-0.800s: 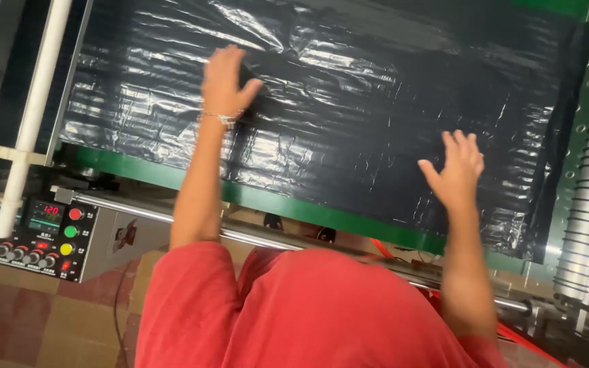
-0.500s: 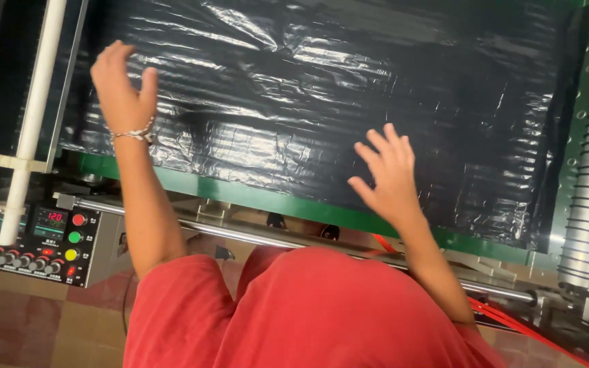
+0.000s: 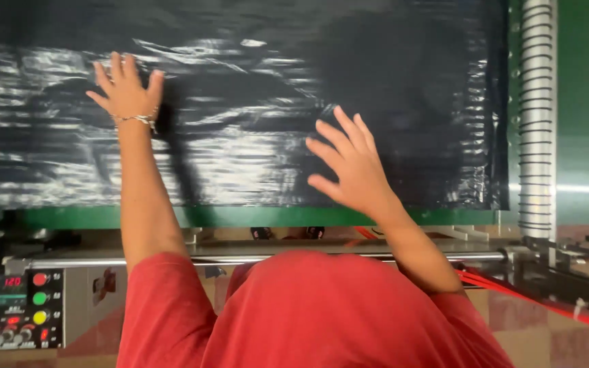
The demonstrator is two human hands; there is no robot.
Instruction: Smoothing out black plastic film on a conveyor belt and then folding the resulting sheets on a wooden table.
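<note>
A wide sheet of shiny black plastic film (image 3: pixel 240 123) lies spread over a green machine bed (image 3: pixel 253 217). My left hand (image 3: pixel 125 88), a thin bracelet on its wrist, rests flat on the film near its left side with fingers spread. My right hand (image 3: pixel 348 163) is open with fingers apart, hovering at or just touching the film's middle. Neither hand holds anything. My red shirt (image 3: pixel 322 313) fills the bottom of the view.
A control panel (image 3: pixel 18 310) with red, green and yellow buttons and a lit display sits at the lower left. A ribbed white roller (image 3: pixel 536 116) runs down the right side. Red cables (image 3: pixel 547 300) trail at the lower right. A metal bar (image 3: pixel 274 257) crosses below the bed.
Both hands have slid leftward over the film. The left hand has reached the film's left part and the right one has come from the right edge to the middle.
</note>
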